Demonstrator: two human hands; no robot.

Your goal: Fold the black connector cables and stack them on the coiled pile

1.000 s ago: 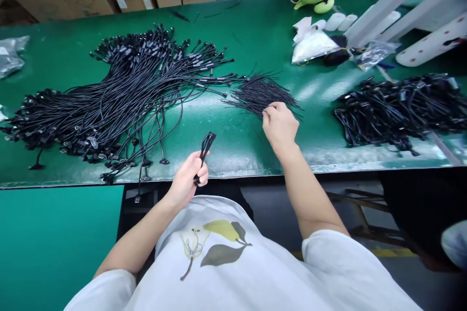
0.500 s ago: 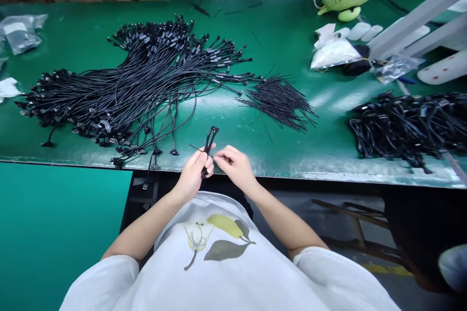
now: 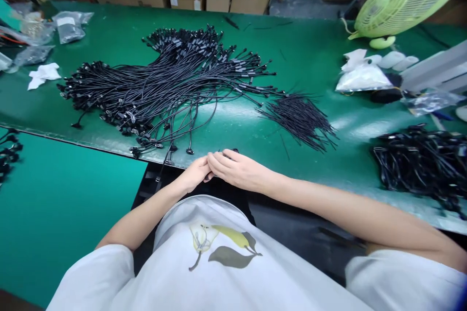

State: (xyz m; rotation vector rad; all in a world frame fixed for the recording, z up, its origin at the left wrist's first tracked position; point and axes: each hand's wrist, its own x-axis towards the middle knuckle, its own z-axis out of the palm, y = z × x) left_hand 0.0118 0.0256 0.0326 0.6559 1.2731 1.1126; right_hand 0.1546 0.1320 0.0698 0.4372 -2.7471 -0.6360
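My left hand (image 3: 197,173) is closed at the front edge of the green table, around a folded black cable (image 3: 235,150). Only small dark bits of that cable show past my fingers. My right hand (image 3: 239,171) lies over the left one, its fingers wrapped together over the same bundle. What its fingertips do is hidden. Beyond my hands spreads a large heap of black cables (image 3: 146,85) with metal-tipped connectors. A loose pile of thin black ties (image 3: 299,119) lies to the right of the heap.
Folded black cable bundles (image 3: 423,167) are piled at the right. Behind them sit a white plastic bag (image 3: 365,77) and a yellow-green fan (image 3: 404,2). Clear bags (image 3: 69,29) and a crumpled white tissue (image 3: 44,75) lie at the left. Cardboard boxes (image 3: 250,0) stand beyond the green table (image 3: 237,129).
My right hand has moved from pinching beside the bundle to covering it and my left hand. The bundle, upright in plain sight before, is now mostly hidden. The view has shifted left.
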